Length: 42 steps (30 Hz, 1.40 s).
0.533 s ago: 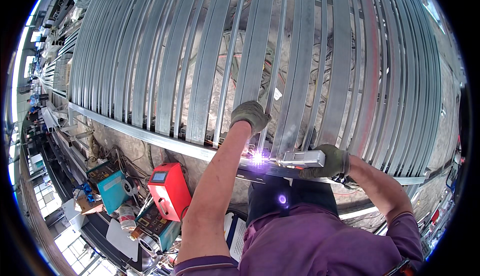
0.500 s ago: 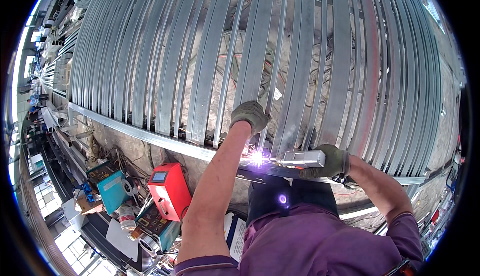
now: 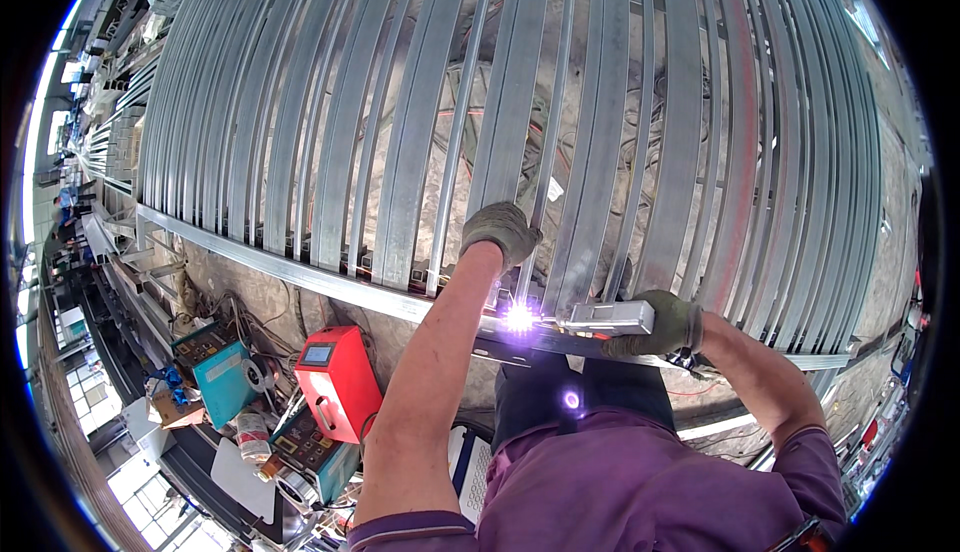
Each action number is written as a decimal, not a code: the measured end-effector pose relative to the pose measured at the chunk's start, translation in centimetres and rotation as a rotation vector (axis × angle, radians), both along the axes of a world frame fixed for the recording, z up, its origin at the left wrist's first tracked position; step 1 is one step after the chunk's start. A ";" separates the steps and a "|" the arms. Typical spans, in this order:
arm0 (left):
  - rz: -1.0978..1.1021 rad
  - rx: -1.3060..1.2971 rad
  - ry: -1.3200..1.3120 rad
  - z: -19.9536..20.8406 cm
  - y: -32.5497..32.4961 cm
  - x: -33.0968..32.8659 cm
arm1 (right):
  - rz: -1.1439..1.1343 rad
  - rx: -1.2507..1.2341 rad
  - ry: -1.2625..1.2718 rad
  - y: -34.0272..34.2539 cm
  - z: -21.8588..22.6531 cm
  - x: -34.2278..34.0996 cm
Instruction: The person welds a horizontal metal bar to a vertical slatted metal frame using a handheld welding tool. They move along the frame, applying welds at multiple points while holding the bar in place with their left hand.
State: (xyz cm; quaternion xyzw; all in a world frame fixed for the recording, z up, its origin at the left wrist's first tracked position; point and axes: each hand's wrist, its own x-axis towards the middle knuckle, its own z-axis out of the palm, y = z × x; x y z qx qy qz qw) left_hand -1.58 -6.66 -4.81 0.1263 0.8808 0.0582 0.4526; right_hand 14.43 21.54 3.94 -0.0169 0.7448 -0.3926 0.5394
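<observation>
My right hand (image 3: 662, 324), in a dark green work glove, is closed around a silver-grey boxy welding torch (image 3: 610, 318). The torch's tip points left at a bright white-violet arc (image 3: 519, 318), where a narrow bar meets the front rail (image 3: 350, 287) of a metal frame. Farther up, my left hand (image 3: 502, 234), gloved alike, is wrapped over the near end of a grey metal bar (image 3: 505, 132), its fingertips reaching the narrow bar (image 3: 548, 162) beside it. Glare hides the joint itself.
Many parallel bars span the frame, with cables on the floor beneath. A red box-shaped machine (image 3: 340, 382) with a small screen stands at lower left. Near it are teal machines (image 3: 222, 377), a plastic bottle (image 3: 253, 440) and a white keyboard (image 3: 475, 472).
The torch and the arc have shifted very slightly right, and the spray of sparks looks smaller. My left hand stays in place.
</observation>
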 end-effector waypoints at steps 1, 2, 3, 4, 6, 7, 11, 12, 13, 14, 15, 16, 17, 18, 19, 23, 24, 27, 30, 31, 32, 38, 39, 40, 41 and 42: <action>-0.002 0.001 0.001 0.0 0.0 0.0 | -0.006 0.001 -0.007 -0.1 0.2 -0.1; -0.003 0.001 0.002 0.1 -0.1 0.0 | -0.010 0.003 -0.014 -0.2 0.5 -0.2; -0.002 -0.008 -0.022 0.1 -0.1 -0.1 | -0.015 0.004 -0.021 -0.3 0.8 -0.3; -0.001 -0.017 -0.046 0.1 -0.2 -0.2 | -0.037 -0.013 -0.033 -0.4 1.0 -0.4; -0.002 -0.019 -0.046 0.4 -0.1 -0.4 | -0.084 -0.045 -0.053 -0.4 1.4 -0.3; 0.000 -0.010 -0.046 0.5 -0.1 -0.5 | -0.122 -0.056 -0.041 -0.3 1.2 0.2; 0.003 0.007 -0.051 1.6 0.4 -0.8 | -0.194 -0.023 0.046 -0.3 2.3 1.8; 0.010 0.014 -0.062 1.5 0.2 -0.8 | -0.238 -0.036 0.104 -0.2 2.5 2.8; 0.015 0.022 -0.074 1.4 0.1 -0.8 | -0.230 -0.035 0.123 -0.2 2.9 3.1; 0.018 0.032 -0.087 1.1 0.0 -0.7 | -0.224 -0.031 0.142 -0.1 3.7 3.4; 0.017 0.040 -0.051 0.7 -0.2 -0.5 | -0.219 -0.027 0.160 -0.1 4.2 3.8; 0.015 0.047 -0.016 0.4 -0.3 -0.2 | -0.278 -0.062 0.239 -0.2 4.3 4.5; 0.008 0.060 0.018 0.3 -0.3 0.0 | -0.341 -0.090 0.319 -0.3 4.2 5.8; 0.021 0.070 0.007 0.5 -0.5 0.2 | -0.399 -0.124 0.400 -0.6 4.4 6.8; 0.035 0.080 -0.005 0.7 -0.7 0.2 | -0.411 -0.138 0.462 -1.0 4.7 7.5; 0.098 0.125 -0.029 4.7 -2.6 -0.8 | -0.502 -0.028 0.380 -2.3 4.9 11.0; 0.103 0.123 -0.003 4.8 -3.6 -1.1 | -0.485 -0.044 0.454 -2.7 4.6 11.7; 0.073 0.089 0.105 4.4 -6.7 -1.7 | -0.445 -0.141 0.608 -4.2 3.7 12.5; 0.049 0.022 0.061 4.6 -7.8 -2.2 | -0.473 -0.176 0.491 -5.9 3.9 11.3; 0.044 0.004 0.052 4.7 -7.7 -2.4 | -0.476 -0.178 0.462 -6.5 4.2 10.3; 0.040 -0.017 0.041 4.8 -7.4 -2.4 | -0.495 -0.187 0.399 -6.4 4.2 9.7; -0.010 -0.089 -0.011 4.8 -7.6 -3.4 | -0.325 -0.116 0.367 -5.8 5.4 4.2; -0.027 -0.083 -0.025 4.5 -8.0 -3.4 | -0.285 -0.086 0.376 -5.7 5.4 3.4; -0.022 -0.072 -0.015 4.1 -8.3 -3.4 | -0.246 -0.057 0.386 -5.7 5.4 2.7; -0.017 -0.061 -0.004 4.2 -8.6 -3.4 | -0.207 -0.028 0.396 -5.7 5.4 2.1; -0.012 -0.051 0.006 4.3 -8.8 -3.5 | -0.204 -0.055 0.426 -6.0 5.6 1.5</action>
